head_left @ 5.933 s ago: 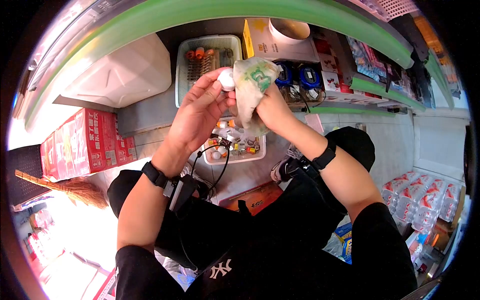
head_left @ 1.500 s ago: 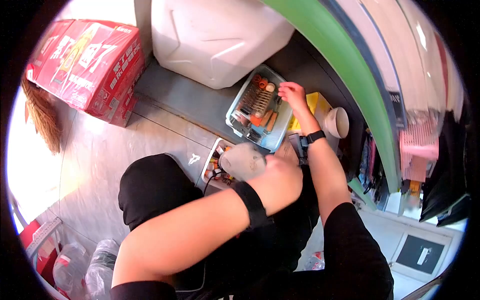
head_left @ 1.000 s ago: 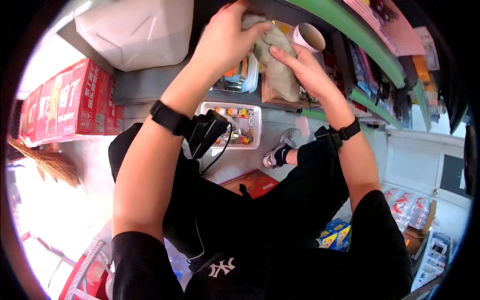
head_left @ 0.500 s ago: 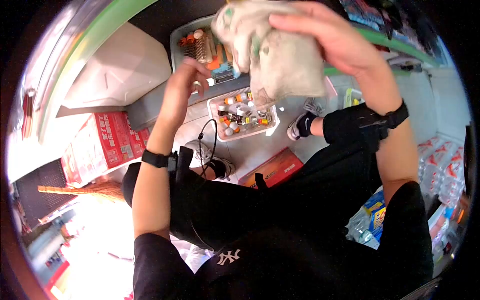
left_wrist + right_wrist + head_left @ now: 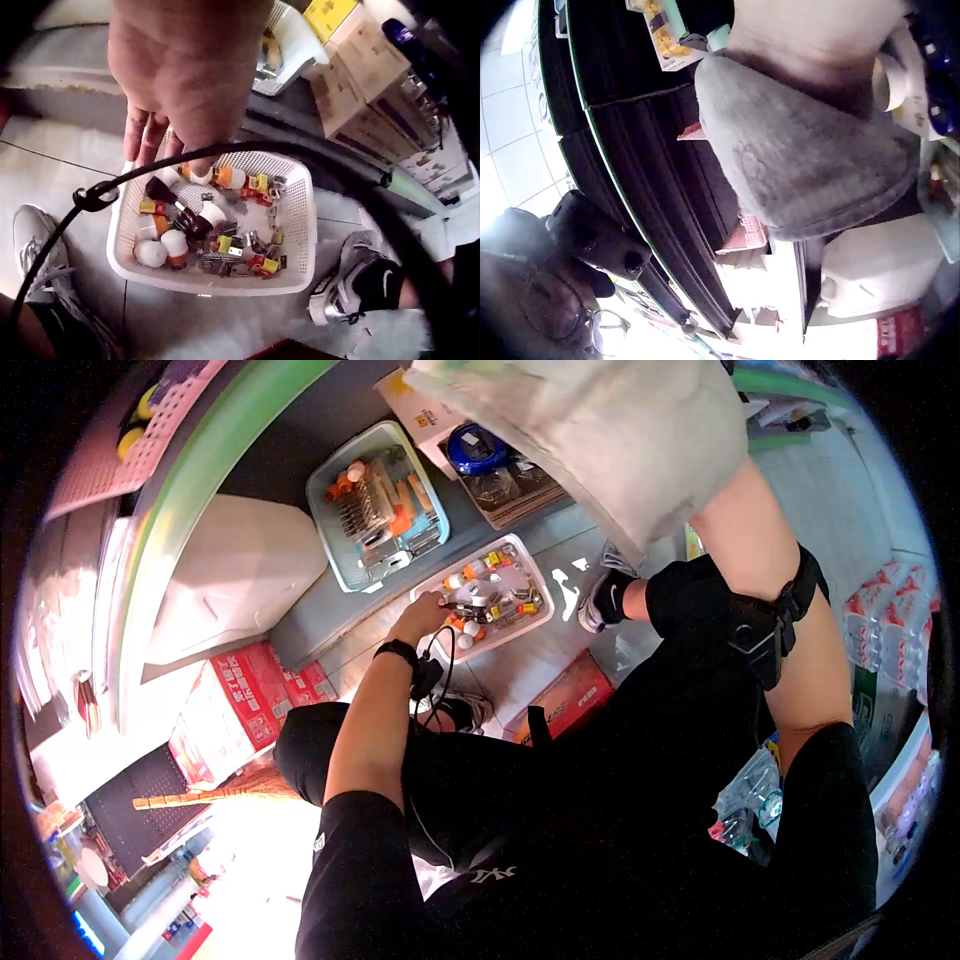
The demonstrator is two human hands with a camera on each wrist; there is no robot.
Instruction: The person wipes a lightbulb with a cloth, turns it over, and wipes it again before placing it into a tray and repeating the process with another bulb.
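Left hand (image 5: pixel 176 82) reaching into white basket (image 5: pixel 296 217), fingers relaxed over bulbs (image 5: pixel 174 244), none picked yet. Right hand hidden, apparently holding raised cloth (image 5: pixel 610 435); wiping pending.

The person wears a black short-sleeved T-shirt with white embroidered lettering (image 5: pixel 490 874), black trousers (image 5: pixel 660 690) and grey-and-white trainers (image 5: pixel 603 600) with black socks. Each wrist carries a black strap: the left black wristband (image 5: pixel 397 651) trails a thin black cable (image 5: pixel 437 670), the right black wristband (image 5: pixel 795 595) holds a small black camera unit (image 5: pixel 757 645).
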